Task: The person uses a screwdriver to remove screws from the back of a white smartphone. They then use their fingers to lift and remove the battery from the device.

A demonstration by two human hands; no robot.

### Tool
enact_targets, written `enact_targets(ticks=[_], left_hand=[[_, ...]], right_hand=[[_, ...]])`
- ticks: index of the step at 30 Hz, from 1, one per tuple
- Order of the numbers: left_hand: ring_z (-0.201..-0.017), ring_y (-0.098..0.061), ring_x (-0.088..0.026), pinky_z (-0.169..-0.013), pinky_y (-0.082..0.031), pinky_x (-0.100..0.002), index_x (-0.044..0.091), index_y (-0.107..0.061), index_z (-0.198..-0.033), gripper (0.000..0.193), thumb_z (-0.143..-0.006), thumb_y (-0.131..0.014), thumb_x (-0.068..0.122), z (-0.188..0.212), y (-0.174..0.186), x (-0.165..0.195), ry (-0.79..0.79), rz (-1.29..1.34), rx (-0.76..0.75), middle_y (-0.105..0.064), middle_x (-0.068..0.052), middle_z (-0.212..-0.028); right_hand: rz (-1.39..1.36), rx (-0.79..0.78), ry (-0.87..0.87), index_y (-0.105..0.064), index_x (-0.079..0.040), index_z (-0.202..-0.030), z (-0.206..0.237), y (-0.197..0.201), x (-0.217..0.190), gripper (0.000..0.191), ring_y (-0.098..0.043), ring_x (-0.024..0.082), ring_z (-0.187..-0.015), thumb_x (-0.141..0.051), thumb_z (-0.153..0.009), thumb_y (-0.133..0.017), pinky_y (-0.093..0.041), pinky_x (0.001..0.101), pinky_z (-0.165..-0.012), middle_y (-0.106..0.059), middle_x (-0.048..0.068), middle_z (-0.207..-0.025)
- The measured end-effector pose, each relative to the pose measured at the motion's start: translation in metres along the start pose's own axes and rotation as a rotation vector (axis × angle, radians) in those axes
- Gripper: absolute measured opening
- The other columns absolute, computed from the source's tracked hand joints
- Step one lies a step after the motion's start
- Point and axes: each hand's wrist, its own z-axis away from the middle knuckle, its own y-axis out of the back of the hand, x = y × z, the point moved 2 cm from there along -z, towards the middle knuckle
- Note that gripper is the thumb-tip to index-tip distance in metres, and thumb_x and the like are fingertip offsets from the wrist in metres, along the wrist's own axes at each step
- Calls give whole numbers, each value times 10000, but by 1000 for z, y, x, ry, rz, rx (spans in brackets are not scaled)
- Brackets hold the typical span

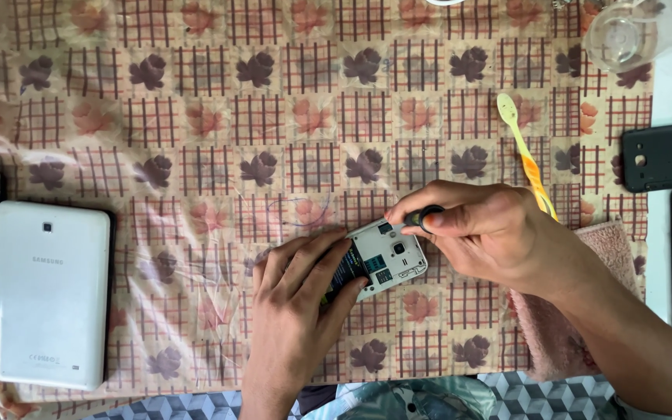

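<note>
Unscrewing the phone (383,260) (back off) right of the tablet (52,294): left hand (297,299) fingers pressed flat on it, right hand (480,233) pinching the screwdriver (427,217); next likely needs steady vertical pressure.

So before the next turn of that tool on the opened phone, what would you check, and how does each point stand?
1. Left hand pins the opened phone to the cloth: ok.
2. Right hand grips the dark-handled tool: ok.
3. Tool tip seated in a screw: cannot tell, fingers hide it.
4. White tablet lies apart from the hands: ok.
5. Yellow toothbrush lies close behind the right hand: not ok.
</note>
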Motion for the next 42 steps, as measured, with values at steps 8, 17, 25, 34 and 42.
enact_targets(ticks=[8, 17, 25, 34, 42], left_hand=[[-1179, -612, -220, -921, -460, -384, 79, -714, -1211, 439, -829, -816, 270, 2, -1, -2, -2, 2, 2, -684, -3, -1302], [-1182, -608, -217, -932, -463, -386, 85, -720, -1208, 447, -819, -816, 283, 0, -1, -2, 1, 6, 13, -691, -2, -1291], [-1196, -603, -224, -963, -460, -394, 82, -720, -1207, 444, -818, -813, 275, 0, 0, -2, -15, 8, 27, -689, -6, -1294], [-1173, -613, -216, -950, -460, -388, 76, -719, -1205, 440, -825, -811, 277, -2, 1, 1, -5, 11, 15, -692, -6, -1287], [-1182, -611, -218, -958, -458, -386, 74, -725, -1199, 435, -824, -811, 278, 0, 0, -2, -14, -2, 22, -696, -12, -1288]], right_hand=[[-63, 57, 12, -326, -368, -1595, -7, 2, 0, 870, -630, 25, -633, 59, -953, -729, -562, 149, -508, -715, 129, -1085], [171, 180, 32, -401, -194, -1435, -12, 5, -4, 725, -631, 43, -655, -39, -879, -840, -528, 156, -475, -729, 119, -1029], [-289, 205, 218, -362, -194, -1483, -8, -12, 15, 662, -439, 64, -530, 240, -990, -442, -407, 195, -426, -700, 241, -1167], [204, 79, -30, -457, -161, -1475, -9, -2, -15, 651, -533, 35, -583, -98, -947, -832, -515, 175, -437, -642, 27, -878], [-51, 124, -126, -347, 57, -1281, -11, 4, 10, 452, -530, 13, -510, 27, -996, -696, -455, 163, -384, -757, 145, -1075]])
